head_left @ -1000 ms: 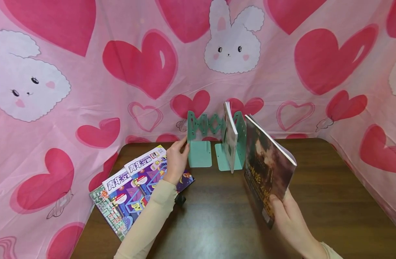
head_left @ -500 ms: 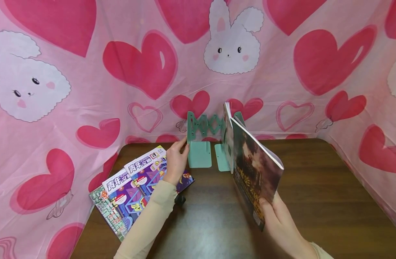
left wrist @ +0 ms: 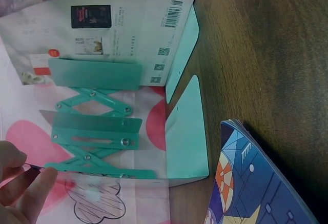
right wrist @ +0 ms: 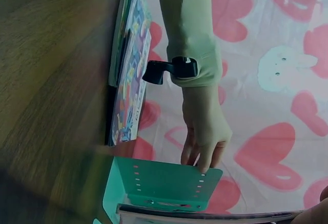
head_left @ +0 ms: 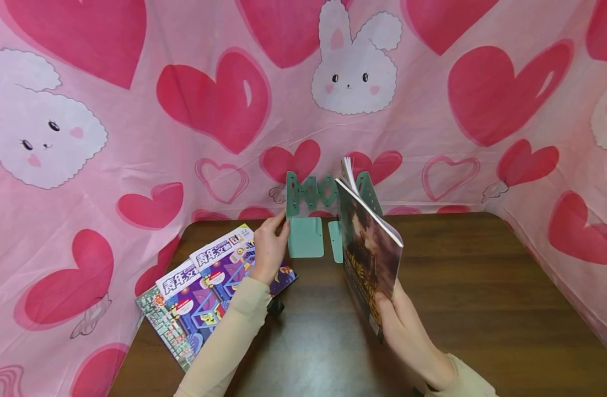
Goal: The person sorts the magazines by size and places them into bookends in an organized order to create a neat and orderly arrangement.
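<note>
Dark brown wood grain covers the tabletop [head_left: 492, 298] before you, bordered by a pink cloth [head_left: 293, 124] printed with red hearts and white rabbits. Purple-and-blue illustrated magazines [head_left: 191, 303] lie overlapping on the left, partly behind your forearm. Your left hand [head_left: 270, 251] pinches, thumb against fingers, the left panel's edge of a green folding book stand [head_left: 305, 237] near the back, where a pale-covered magazine [left wrist: 136, 34] stands. Your right hand [head_left: 407, 328] grips the near edge of a dark brown, yellow-lettered magazine [head_left: 366, 242], held on edge before the stand's right end
</note>
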Tool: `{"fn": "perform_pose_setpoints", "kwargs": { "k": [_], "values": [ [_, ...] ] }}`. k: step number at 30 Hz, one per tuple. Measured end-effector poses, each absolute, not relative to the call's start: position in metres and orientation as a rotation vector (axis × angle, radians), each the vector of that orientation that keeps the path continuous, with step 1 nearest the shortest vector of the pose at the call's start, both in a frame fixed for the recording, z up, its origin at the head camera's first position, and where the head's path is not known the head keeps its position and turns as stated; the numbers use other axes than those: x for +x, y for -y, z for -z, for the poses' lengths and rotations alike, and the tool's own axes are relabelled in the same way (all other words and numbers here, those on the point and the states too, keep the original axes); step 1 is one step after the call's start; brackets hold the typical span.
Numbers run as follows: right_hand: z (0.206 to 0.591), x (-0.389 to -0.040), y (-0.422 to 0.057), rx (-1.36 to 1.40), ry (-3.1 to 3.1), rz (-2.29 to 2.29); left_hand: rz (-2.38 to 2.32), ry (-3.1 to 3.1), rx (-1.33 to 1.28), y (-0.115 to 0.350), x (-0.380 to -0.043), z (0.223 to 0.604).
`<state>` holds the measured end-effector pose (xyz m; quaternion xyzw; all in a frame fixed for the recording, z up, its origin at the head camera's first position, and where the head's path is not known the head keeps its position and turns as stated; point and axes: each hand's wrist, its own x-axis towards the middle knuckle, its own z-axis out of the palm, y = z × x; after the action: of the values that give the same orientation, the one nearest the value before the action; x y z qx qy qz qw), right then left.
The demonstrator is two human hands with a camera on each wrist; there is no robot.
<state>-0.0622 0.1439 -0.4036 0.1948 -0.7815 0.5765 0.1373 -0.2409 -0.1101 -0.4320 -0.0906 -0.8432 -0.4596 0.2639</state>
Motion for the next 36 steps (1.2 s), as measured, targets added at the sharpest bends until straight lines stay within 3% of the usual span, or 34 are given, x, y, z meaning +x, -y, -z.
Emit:
{"fn": "perform_pose_setpoints", "kwargs": {
  "k": [23, 36],
  "values": [
    [0.415, -0.118, -0.102, 0.496, 2.173, -1.866, 1.265, 2.270, -0.244, 0.109, -0.239, 0.432],
    [0.429, -0.161, -0.086, 0.436, 2.193, -1.688, 1.277, 2.271, -0.233, 0.108, -0.239, 0.432]
  ]
}}
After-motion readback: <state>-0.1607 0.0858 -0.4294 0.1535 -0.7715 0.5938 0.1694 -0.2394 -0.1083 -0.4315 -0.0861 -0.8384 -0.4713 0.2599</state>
